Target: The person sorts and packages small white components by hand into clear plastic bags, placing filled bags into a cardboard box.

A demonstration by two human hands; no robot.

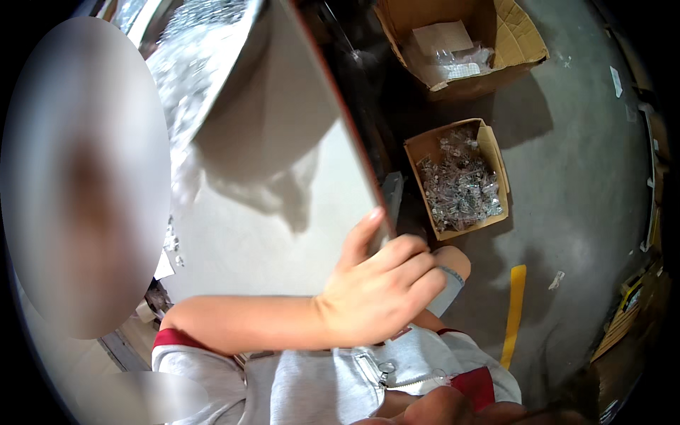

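Observation:
My left hand [382, 287] lies at the brown edge [368, 173] of a white-topped table [262, 262]. Its thumb points up along the edge, and the other fingers curl over the side with their tips hidden. The left forearm crosses in front of my grey shirt with dark red trim. My right hand does not show; a little skin below a red-trimmed sleeve appears behind the left wrist. On the far left of the tabletop lies a shiny heap of clear or silvery small pieces [188, 78], smeared by blur. A large pale curved shape [262, 99] stands beside it, casting a shadow.
Right of the table, an open cardboard box [503, 166] on the grey floor [567, 191] holds many small clear plastic pieces. Farther off, a larger carton [520, 42] contains clear packaging and a cardboard flap. Yellow tape [515, 312] marks the floor. A blurred oval hides the left side.

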